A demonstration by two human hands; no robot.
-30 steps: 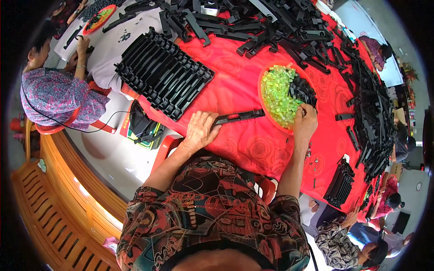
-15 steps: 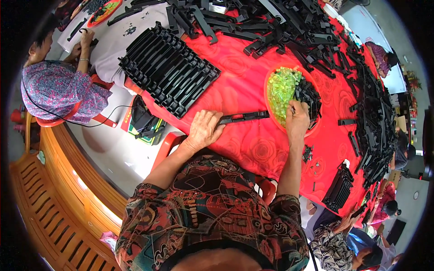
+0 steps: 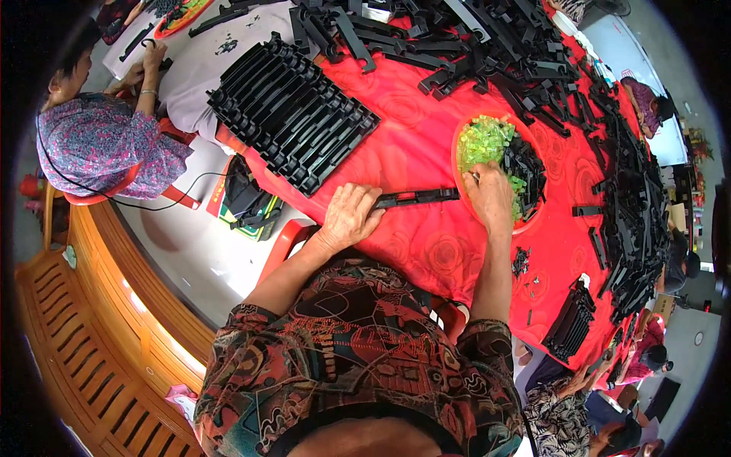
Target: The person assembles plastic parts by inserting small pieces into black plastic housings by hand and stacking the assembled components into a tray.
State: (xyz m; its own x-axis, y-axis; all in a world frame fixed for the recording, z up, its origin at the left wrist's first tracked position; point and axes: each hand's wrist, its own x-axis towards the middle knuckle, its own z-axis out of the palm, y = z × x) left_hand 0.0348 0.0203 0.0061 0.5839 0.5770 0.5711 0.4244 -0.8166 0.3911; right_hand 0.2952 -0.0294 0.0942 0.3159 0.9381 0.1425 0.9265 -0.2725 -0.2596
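My left hand [image 3: 350,216] is closed on one end of a long black plastic part [image 3: 419,198], which lies level above the red tablecloth and points toward an orange bowl [image 3: 539,207]. In that bowl are yellow-green translucent pieces [image 3: 483,140] on the left and small black pieces [image 3: 525,169] on the right. My right hand [image 3: 491,194] is over the bowl's near left part, fingers bent and closed; a dark bit shows at the fingertips, too small to name. Beyond my left hand is a neat row of long black parts [image 3: 293,114].
A big heap of loose black parts [image 3: 624,206] runs along the far and right side of the red tablecloth [image 3: 411,251]. A smaller black stack [image 3: 571,324] stands at the right. A person [image 3: 114,145] sits at the left; others work at the right. A wooden bench [image 3: 99,335] is at lower left.
My right hand has shifted left within the bowl, from the black pieces toward the yellow-green ones. My left hand keeps its hold on the long black part. The whole view has shifted slightly.
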